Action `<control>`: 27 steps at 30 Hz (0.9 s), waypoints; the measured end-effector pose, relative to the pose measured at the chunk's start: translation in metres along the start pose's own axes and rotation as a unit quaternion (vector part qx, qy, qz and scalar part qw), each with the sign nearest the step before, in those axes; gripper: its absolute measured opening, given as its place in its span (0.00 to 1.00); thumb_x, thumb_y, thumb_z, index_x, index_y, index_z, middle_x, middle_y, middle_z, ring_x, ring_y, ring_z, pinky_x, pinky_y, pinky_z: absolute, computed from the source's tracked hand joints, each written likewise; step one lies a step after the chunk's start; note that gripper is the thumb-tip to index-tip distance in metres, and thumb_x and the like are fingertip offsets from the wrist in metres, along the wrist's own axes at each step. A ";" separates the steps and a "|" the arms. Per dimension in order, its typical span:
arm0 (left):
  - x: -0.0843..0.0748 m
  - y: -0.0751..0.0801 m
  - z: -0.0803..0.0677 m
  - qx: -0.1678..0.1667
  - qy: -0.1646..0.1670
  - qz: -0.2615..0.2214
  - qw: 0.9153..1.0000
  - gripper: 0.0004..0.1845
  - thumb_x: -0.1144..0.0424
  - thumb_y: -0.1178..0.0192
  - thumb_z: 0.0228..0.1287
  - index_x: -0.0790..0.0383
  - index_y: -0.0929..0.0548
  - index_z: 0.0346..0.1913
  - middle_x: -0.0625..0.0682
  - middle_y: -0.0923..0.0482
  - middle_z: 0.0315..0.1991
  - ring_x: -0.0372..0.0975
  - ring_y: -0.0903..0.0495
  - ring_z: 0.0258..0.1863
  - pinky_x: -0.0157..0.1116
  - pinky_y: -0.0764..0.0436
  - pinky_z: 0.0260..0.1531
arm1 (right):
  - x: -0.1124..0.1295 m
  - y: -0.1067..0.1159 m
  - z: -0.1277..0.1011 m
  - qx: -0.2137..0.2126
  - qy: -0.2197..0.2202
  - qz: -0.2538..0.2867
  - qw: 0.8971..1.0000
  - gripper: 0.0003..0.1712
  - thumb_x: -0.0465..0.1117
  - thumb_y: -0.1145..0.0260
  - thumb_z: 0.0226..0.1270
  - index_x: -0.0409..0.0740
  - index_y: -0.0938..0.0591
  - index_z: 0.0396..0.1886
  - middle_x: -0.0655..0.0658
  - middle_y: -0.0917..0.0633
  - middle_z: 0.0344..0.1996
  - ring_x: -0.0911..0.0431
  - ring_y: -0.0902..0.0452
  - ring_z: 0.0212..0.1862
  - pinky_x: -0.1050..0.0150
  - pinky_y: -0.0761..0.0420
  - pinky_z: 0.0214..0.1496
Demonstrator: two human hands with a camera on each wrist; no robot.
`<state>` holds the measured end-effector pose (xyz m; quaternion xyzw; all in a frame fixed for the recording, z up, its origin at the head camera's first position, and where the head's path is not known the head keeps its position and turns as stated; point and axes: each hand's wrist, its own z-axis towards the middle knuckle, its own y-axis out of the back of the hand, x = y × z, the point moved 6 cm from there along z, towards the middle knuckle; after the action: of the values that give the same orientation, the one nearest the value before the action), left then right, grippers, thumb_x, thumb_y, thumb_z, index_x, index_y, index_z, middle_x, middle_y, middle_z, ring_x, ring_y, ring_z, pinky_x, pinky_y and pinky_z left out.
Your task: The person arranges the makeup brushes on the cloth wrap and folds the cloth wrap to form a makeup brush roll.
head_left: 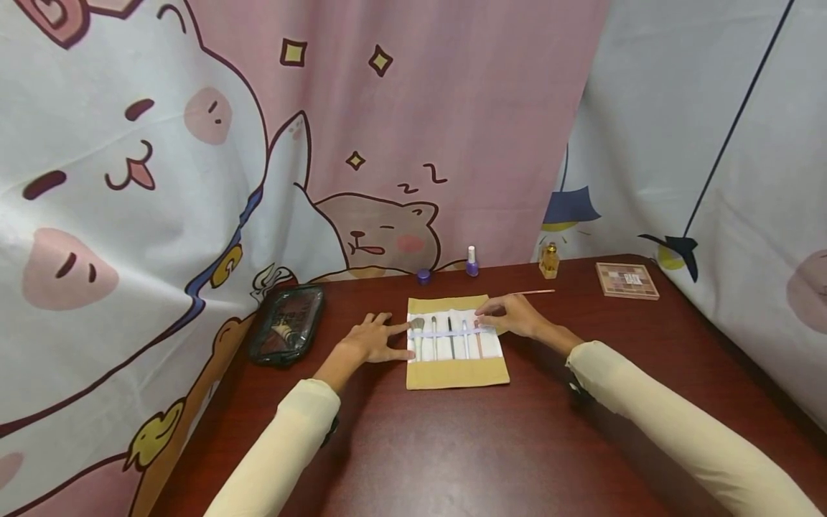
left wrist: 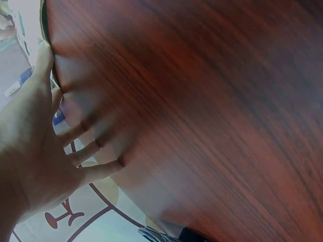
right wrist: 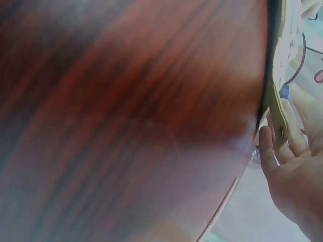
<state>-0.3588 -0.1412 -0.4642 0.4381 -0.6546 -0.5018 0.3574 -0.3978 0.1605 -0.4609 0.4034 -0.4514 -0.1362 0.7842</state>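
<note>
- Brush roll point(head_left: 457, 375) lies unrolled on the worktop point(head_left: 452, 445), my left hand point(head_left: 371, 339) spread wide at its edge.
- My right hand point(head_left: 515, 317) bends over its pink brush point(head_left: 479, 347); whether it pinches, I cannot tell.
- A careless tug could skid the roll.

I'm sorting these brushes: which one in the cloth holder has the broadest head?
The leftmost brush, nearest the left hand: its greyish bristles fan out wide, while the other four look much narrower.
</note>
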 end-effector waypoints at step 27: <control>0.001 -0.001 0.001 0.001 0.003 0.001 1.000 0.48 0.16 0.52 0.60 0.28 0.42 0.81 0.56 0.45 0.81 0.54 0.44 0.78 0.59 0.30 0.67 | -0.067 0.101 -0.021 -0.084 -0.100 -0.085 0.988 0.13 0.38 0.28 0.71 0.38 0.11 0.51 0.31 0.12 0.50 0.34 0.19 0.55 0.35 0.25 0.58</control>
<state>-0.3602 -0.1417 -0.4656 0.4391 -0.6547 -0.4995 0.3593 -0.4334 0.2741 -0.4308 0.3575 -0.4789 -0.2790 0.7517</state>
